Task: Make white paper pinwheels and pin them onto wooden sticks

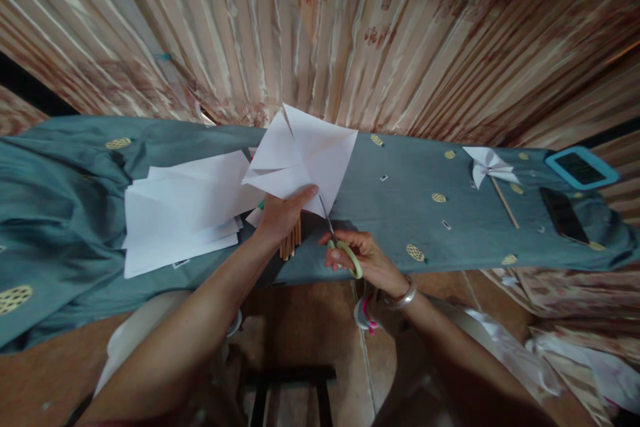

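Observation:
My left hand [286, 215] grips a white paper square [325, 147] near its lower edge, thumb on top. Slits run in from corners of the sheet, and one flap on the left lifts a little. In my right hand [360, 252] is a pair of scissors [350, 255] with pale green handles, fingers through the loops. Its blades reach into the near corner of the paper, beside my left thumb. Beneath my left hand lie several thin wooden sticks [291, 242], partly hidden.
A stack of white paper [185, 210] lies to the left. Toward the right are a white paper pinwheel [490, 168] on a stick, a black phone [564, 215] and a blue-framed tablet [581, 167]. A green patterned cloth [395, 227] covers the narrow table; a pleated curtain [320, 33] hangs behind.

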`<move>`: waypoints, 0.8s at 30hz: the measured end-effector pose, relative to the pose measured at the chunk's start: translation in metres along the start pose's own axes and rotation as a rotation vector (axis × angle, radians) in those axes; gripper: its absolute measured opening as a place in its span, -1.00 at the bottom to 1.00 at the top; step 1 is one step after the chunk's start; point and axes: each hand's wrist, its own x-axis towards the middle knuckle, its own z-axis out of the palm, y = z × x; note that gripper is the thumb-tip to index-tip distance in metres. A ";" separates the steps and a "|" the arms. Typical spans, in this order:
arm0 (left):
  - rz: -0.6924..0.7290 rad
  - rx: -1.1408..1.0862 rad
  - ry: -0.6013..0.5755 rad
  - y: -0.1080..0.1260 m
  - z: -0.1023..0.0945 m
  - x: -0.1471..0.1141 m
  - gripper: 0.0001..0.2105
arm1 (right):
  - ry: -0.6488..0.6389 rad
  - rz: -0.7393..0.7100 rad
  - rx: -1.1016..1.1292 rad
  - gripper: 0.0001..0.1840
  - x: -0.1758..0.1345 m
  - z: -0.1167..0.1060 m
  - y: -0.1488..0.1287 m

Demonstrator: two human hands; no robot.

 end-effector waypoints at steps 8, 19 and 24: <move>0.008 0.007 -0.027 0.001 -0.001 0.001 -0.48 | 0.021 0.017 0.029 -0.59 0.000 0.000 0.002; -0.006 0.016 -0.015 -0.002 -0.003 0.003 -0.47 | 0.040 0.057 0.083 -0.60 0.002 0.003 -0.002; 0.003 0.007 -0.002 0.000 -0.002 0.002 -0.47 | 0.051 0.070 0.097 -0.59 0.002 0.003 -0.001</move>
